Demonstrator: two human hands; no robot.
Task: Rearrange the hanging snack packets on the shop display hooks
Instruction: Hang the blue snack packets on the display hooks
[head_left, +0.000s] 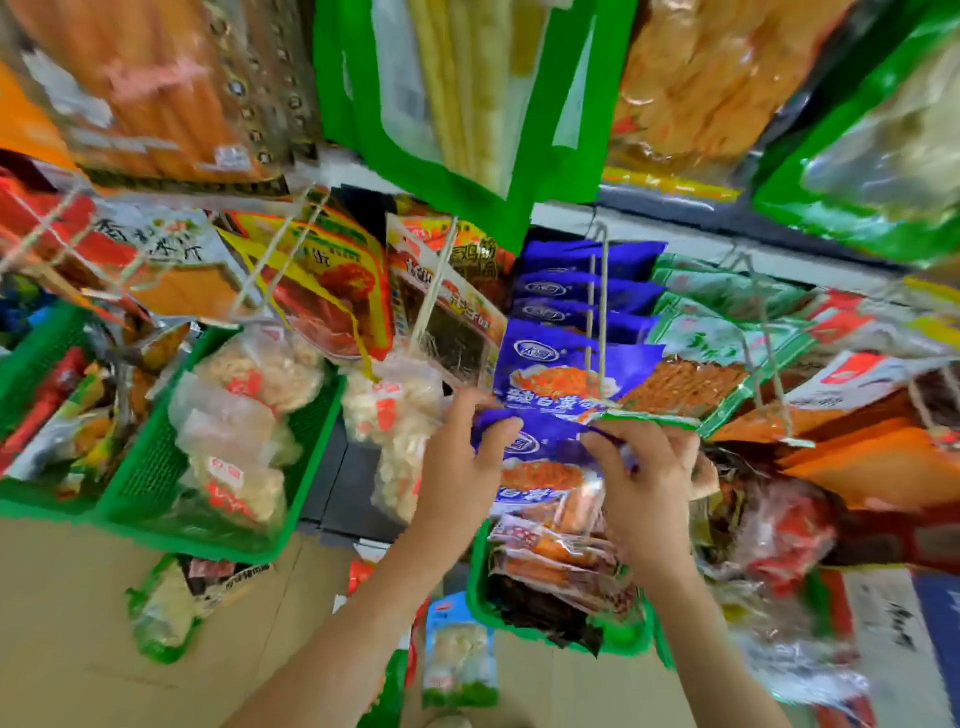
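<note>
While both hands grip it, the blue packet (540, 457) hangs just below the tip of the hook (604, 312). The left hand (460, 457) pinches its top left corner, thumb on the front and fingers curled behind. The right hand (649, 478) curls round its top right edge. More blue packets (566, 291) are strung along the hook. Right of the hook, a green packet (680, 384) overlaps the held packet's top edge, touching the right fingers. Below the hook, a green basket (480, 597) holds mixed snacks.
</note>
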